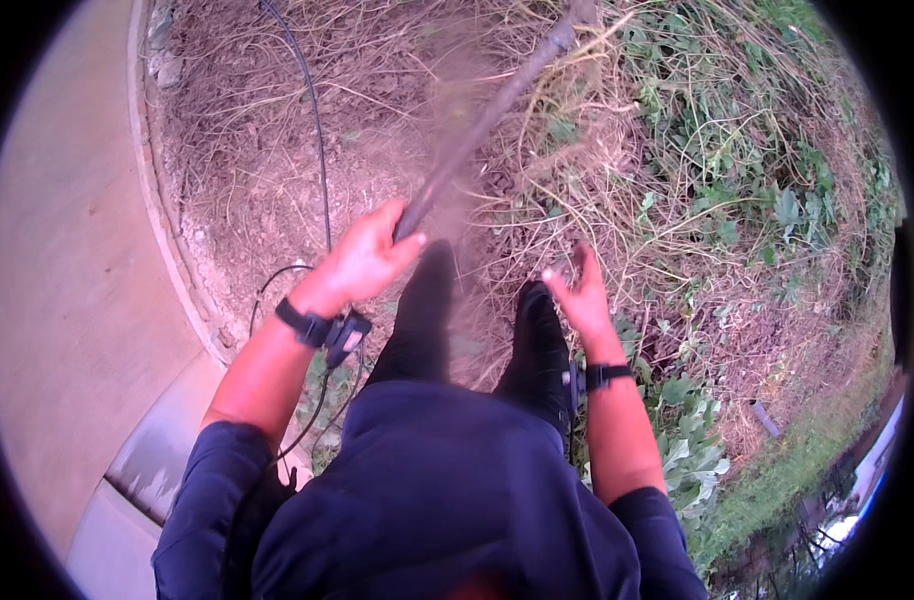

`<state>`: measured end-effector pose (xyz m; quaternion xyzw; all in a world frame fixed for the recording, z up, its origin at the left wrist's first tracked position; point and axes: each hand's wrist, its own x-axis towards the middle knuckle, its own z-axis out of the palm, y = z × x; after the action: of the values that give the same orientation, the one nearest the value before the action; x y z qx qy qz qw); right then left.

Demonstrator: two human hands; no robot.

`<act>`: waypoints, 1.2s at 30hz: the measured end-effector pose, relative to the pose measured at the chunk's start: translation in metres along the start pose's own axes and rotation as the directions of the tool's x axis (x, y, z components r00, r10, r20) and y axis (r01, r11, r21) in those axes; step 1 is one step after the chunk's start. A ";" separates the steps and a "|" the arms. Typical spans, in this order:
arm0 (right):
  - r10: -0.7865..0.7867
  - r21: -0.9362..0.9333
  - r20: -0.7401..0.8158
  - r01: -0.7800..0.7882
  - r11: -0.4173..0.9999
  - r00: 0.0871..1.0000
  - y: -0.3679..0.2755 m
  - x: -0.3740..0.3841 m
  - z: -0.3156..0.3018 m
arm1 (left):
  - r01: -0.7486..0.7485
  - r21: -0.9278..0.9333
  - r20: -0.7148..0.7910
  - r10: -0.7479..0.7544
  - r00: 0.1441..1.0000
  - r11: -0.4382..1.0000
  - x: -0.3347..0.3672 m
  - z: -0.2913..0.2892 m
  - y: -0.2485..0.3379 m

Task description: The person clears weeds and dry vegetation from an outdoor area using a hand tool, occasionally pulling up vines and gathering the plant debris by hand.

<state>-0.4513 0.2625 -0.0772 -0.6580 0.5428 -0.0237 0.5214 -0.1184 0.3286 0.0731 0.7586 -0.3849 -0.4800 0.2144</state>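
Observation:
My left hand [369, 258] is closed around the near end of a long brown wooden pole [484, 122]. The pole slants away up and to the right, over dry cut vines, and its far end is blurred near the top edge, so I cannot make out what it carries. My right hand [583, 294] holds nothing; its thumb and fingers are spread in the air beside my right shoe [537, 305]. Tangled dry stems [587, 195] lie on the ground just beyond it.
Green leafy vines [717, 150] pile up at the right. Bare soil with dry stems [247, 110] covers the far left, where a black cable [320, 150] runs toward me. A low kerb [162, 215] borders the concrete paving [67, 250].

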 end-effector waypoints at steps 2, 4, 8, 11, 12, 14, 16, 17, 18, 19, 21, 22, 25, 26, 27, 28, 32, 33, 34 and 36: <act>-0.143 -0.113 -0.149 0.127 0.985 0.979 -0.021 0.051 -0.008 | -0.016 -0.051 0.048 0.019 0.999 0.999 -0.011 0.007 -0.017; -0.205 -0.207 -0.280 0.150 0.967 0.938 -0.040 0.098 -0.015 | -0.005 -0.111 0.088 0.015 0.996 0.994 -0.022 0.008 -0.028; -0.014 -0.119 -0.388 -0.035 0.992 0.921 -0.046 0.173 -0.010 | 0.017 -0.087 0.141 -0.005 0.990 0.996 -0.035 -0.001 -0.033; -0.023 0.125 -0.313 0.065 0.990 0.949 -0.055 0.209 0.008 | 0.071 -0.103 0.204 -0.048 0.978 0.992 -0.039 -0.005 -0.035; -0.084 0.314 -0.262 0.167 0.934 0.961 -0.062 0.217 0.020 | 0.098 -0.121 0.243 -0.067 0.968 0.988 -0.038 -0.010 -0.028; -0.041 0.292 -0.286 0.128 0.948 0.957 -0.075 0.220 0.038 | 0.205 -0.135 0.326 -0.152 0.933 0.969 -0.033 -0.016 -0.013; -0.035 0.034 -0.348 0.049 0.998 0.937 -0.083 0.224 0.050 | 0.143 -0.082 0.333 -0.108 0.937 0.986 -0.036 -0.014 -0.021; -0.047 -0.093 -0.377 0.013 0.996 0.925 -0.093 0.229 0.056 | 0.111 -0.055 0.326 -0.088 0.941 0.992 -0.039 -0.015 -0.024; -0.103 -0.165 -0.392 0.041 0.986 0.914 -0.103 0.227 0.057 | 0.103 -0.047 0.302 -0.084 0.950 0.994 -0.041 -0.014 -0.020; -0.040 -0.153 -0.487 -0.040 0.987 0.872 -0.109 0.230 0.061 | 0.109 -0.118 0.301 -0.069 0.951 0.987 -0.044 -0.011 -0.022; 0.102 -0.087 -0.656 -0.210 0.974 0.748 -0.107 0.236 0.077 | 0.138 -0.117 0.328 -0.093 0.940 0.983 -0.047 -0.007 -0.022; 0.165 0.086 -0.624 -0.143 0.986 0.764 -0.105 0.239 0.079 | 0.169 -0.159 0.360 -0.102 0.927 0.973 -0.049 -0.005 -0.021; 0.265 0.412 -0.531 -0.028 0.911 0.805 -0.063 0.254 0.066 | 0.108 -0.082 0.335 -0.075 0.939 0.991 -0.052 0.004 -0.020; 0.267 0.403 -0.542 -0.033 0.915 0.797 -0.026 0.261 0.064 | 0.069 -0.147 0.298 -0.022 0.954 0.987 -0.051 0.008 -0.018; 0.266 0.389 -0.545 -0.042 0.920 0.795 -0.006 0.259 0.062 | 0.035 -0.217 0.254 0.022 0.967 0.976 -0.051 0.012 -0.018; 0.197 0.272 -0.536 -0.052 0.961 0.821 -0.024 0.241 0.061 | 0.014 -0.300 0.185 0.044 0.982 0.954 -0.053 0.017 -0.020; -0.011 0.079 -0.427 0.049 0.996 0.904 -0.031 0.163 0.034 | 0.220 -0.575 0.157 -0.158 0.975 0.788 -0.055 0.024 -0.007; 0.021 0.136 -0.345 0.028 0.990 0.938 -0.035 0.142 0.024 | 0.316 -0.600 0.218 -0.230 0.948 0.735 -0.052 0.019 -0.002; -0.019 0.147 -0.327 0.071 0.987 0.945 -0.028 0.124 0.016 | 0.409 -0.614 0.283 -0.295 0.913 0.675 -0.052 0.016 0.005; -0.079 0.159 -0.301 0.131 0.978 0.950 -0.014 0.096 -0.002 | 0.381 -0.565 0.184 -0.339 0.923 0.731 -0.048 0.026 0.011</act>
<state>-0.4035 0.1879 -0.1174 -0.6261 0.5739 -0.1971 0.4896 -0.1577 0.3605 0.0962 0.6968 -0.0690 -0.6335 0.3293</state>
